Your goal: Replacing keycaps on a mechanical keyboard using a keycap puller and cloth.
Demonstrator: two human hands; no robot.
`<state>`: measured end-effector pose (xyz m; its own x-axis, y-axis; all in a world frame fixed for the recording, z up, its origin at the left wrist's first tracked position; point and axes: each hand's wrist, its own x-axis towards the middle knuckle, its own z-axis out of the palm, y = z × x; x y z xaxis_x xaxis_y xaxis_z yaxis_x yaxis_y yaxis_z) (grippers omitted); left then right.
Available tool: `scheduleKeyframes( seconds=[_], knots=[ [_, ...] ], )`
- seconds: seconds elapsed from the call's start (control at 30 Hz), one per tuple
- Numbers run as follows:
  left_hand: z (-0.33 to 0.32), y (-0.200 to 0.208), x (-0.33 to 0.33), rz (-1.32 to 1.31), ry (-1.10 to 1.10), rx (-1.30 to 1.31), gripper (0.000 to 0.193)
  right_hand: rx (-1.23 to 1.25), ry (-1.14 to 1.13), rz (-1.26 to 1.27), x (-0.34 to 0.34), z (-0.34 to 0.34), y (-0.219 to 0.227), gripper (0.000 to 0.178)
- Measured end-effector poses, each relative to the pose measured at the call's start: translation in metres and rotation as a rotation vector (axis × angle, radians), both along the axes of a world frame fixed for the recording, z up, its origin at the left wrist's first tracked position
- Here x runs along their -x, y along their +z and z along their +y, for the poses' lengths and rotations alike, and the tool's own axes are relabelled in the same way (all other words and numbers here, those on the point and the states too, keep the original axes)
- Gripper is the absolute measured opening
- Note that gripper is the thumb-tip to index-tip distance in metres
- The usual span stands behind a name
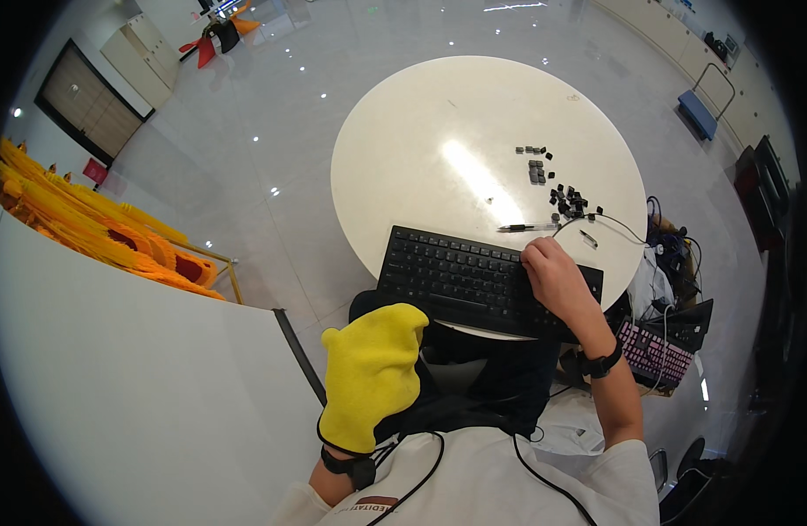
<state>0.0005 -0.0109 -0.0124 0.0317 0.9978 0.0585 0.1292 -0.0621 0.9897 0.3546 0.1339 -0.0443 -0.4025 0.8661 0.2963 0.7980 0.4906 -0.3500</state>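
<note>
A black keyboard [452, 272] lies along the near edge of a round white table [403, 131]. My right hand [551, 272] rests over its right part, fingers curled and tips together at the top rows. Whatever those fingertips hold, if anything, is hidden. A yellow fabric mitt [373, 373] covers my left hand [368, 359], raised over my lap to the left of the keyboard. The mitt hides its fingers. Beyond my right hand, loose dark keycaps [570, 200] are scattered, with some grey ones [537, 171] grouped behind them.
A pen [517, 228] and a small slim object [589, 238] lie behind the keyboard. A black cable [618, 226] runs off the table's right side. Below right sit a pink-keyed keyboard [656, 351] and tangled cables. A white surface [141, 368] borders my left.
</note>
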Motion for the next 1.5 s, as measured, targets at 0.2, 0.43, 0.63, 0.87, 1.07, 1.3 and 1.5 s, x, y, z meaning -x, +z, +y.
scheduleKeyframes(
  seconds=[0.2, 0.43, 0.63, 0.87, 1.07, 1.3, 1.5],
  knots=[
    [0.001, 0.001, 0.0, -0.004, -0.003, 0.001, 0.048, -0.001, 0.011, 0.059, -0.001, 0.0, -0.002, 0.009],
    [0.0, 0.0, 0.001, -0.013, -0.001, 0.004, 0.048, 0.107, 0.025, 0.051, 0.0, 0.008, 0.008, 0.007],
    [0.0, -0.002, 0.001, -0.015, -0.008, 0.012, 0.048, 0.14, -0.009, 0.113, -0.005, 0.01, 0.001, 0.008],
    [0.0, -0.002, 0.001, -0.017, -0.009, 0.008, 0.048, 0.032, -0.004, 0.147, -0.007, 0.01, -0.003, 0.006],
    [0.001, -0.002, -0.001, -0.013, -0.012, 0.017, 0.048, 0.048, 0.008, 0.162, -0.011, 0.017, -0.005, 0.01],
    [0.001, -0.003, -0.004, -0.021, -0.017, 0.011, 0.048, 0.048, 0.047, 0.109, -0.014, 0.021, -0.006, 0.011],
    [0.003, -0.008, -0.001, -0.039, -0.023, 0.025, 0.048, 0.1, 0.039, 0.097, -0.017, 0.014, 0.002, 0.01]
  ],
)
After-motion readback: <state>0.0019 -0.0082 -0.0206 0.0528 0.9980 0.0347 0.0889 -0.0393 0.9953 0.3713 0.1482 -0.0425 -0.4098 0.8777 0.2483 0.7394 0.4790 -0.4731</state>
